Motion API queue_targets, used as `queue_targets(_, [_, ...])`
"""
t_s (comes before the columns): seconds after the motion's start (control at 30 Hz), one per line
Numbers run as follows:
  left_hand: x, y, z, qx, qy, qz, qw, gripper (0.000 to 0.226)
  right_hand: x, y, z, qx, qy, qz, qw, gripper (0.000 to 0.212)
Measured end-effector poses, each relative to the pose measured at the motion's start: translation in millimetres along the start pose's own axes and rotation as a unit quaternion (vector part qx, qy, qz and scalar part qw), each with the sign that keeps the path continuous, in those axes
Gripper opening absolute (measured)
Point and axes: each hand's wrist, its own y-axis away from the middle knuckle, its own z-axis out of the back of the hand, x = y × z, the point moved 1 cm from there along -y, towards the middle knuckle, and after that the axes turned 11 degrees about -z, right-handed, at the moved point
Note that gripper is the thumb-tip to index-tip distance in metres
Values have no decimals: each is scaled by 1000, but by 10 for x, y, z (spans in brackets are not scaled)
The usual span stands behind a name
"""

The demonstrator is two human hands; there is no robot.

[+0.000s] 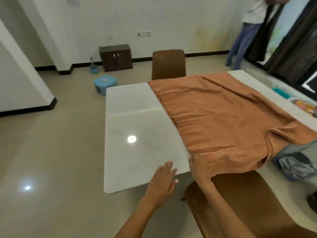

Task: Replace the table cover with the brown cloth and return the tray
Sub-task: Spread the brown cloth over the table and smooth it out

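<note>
- Floor stool [105,82], blue plastic, stands far left beyond the white table [137,121]; a small label on its top is too blurred to read.
- Left hand [163,179] hovers flat over the table's near edge, fingers straight and apart, holding nothing.
- Right hand [197,166] pinches the brown cloth [223,117] at its near left corner; its fingertips are hidden under the fabric.
- Brown cloth covers the table's right part, bunched in folds along its left edge; the left part lies bare.
- Best next: the free hand takes the same edge farther along, then both draw it left evenly, smoothing the folds.
- Crumpled grey-blue cloth [295,162] lies right; no tray is clearly visible.
</note>
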Motion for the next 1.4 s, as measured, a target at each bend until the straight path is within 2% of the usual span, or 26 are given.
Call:
queue_targets(0.03, [139,-112,23,2,2,-17,1000,84,16,-70,-92,-19,3,-4,1000,15])
queue_targets(0.1, [424,-347,95,-5,-4,-50,999,95,87,-211,-296,3,-7,-39,999,17])
queue_targets(0.17, [674,-581,174,38,2,-60,997,111,101,-417,-493,11,32,-62,998,18])
queue_targets(0.3, [1113,-1007,308,66,9,-64,996,119,43,-863,-773,-2,150,-81,985,31])
queue_targets(0.37, [1295,-1165,324,80,12,-80,993,113,-23,-1033,-834,-5,200,-92,975,29])
queue_targets(0.43, [1428,-1305,319,85,13,-105,991,101,-62,-1138,-844,-11,224,-68,972,18])
queue_targets(0.5, [1498,-1460,311,86,18,-131,987,97,-40,-1180,-800,-28,214,-47,975,21])
queue_targets(0.6, [1595,-1745,290,99,40,-169,980,95,57,-1150,-691,-49,179,-78,979,26])
queue_targets(0.67, [1656,-1962,261,94,35,-199,975,81,133,-1124,-599,-61,156,-95,981,25])
queue_targets(0.77, [1678,-2274,295,59,-5,-248,967,64,226,-1091,-463,-93,134,-70,984,32])
queue_targets(0.93, [1616,-2624,328,18,28,-402,915,76,491,-967,-326,-133,93,-36,986,59])
queue_targets(1.0, [1627,-2674,377,38,40,-446,893,63,670,-879,-334,-159,78,3,984,54])
queue_targets(1.07, [1727,-2650,469,35,46,-484,873,44,820,-750,-424,-148,34,38,988,47])
queue_targets(1.17, [2044,-2492,596,27,0,-521,853,44,946,-573,-607,-82,-1,66,994,38])
queue_targets(1.23, [2286,-2360,636,45,-29,-522,851,45,878,-546,-758,-61,9,43,997,39])
queue_targets(1.33, [2593,-2152,588,76,-30,-501,861,43,653,-611,-988,-51,86,-45,994,54])
queue_targets(1.4, [2727,-1991,469,122,-29,-479,869,72,559,-655,-1123,-22,152,-77,985,62])
